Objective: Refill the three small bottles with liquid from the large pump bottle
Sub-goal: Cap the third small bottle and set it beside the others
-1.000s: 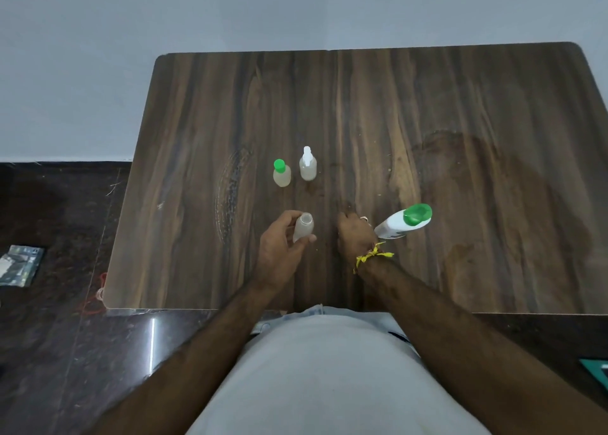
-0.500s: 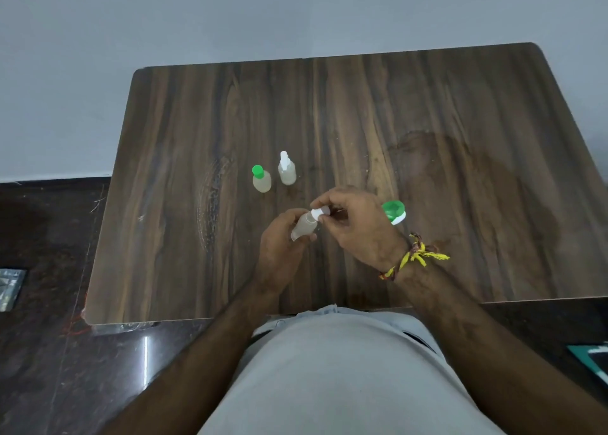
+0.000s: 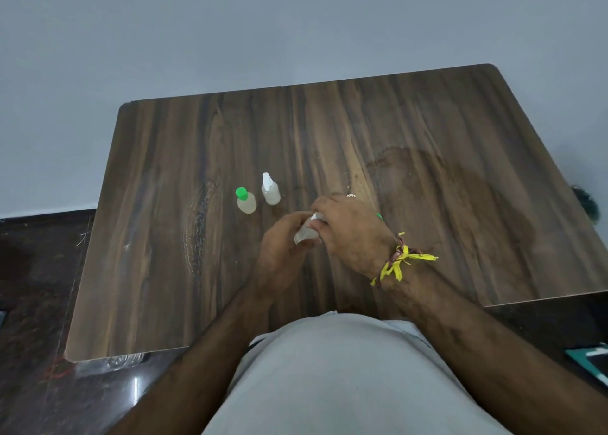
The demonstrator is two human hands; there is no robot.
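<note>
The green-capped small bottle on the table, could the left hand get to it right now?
Probably not at once: the left hand grips the small bottle that the right hand is working at. The green-capped bottle stands just beyond it on bare table, nothing between, so freeing the grip would do.

Your left hand [image 3: 283, 253] grips a small bottle [image 3: 307, 232] of cloudy, translucent plastic — smooth, faintly shiny. Beyond your hands stand two more of the same plastic, the green-capped bottle [image 3: 246, 201] and the white-nozzled bottle [image 3: 270, 190]. Under your hands the table [image 3: 164, 237] shows dark wood grain — matt, scuffed in patches.
</note>
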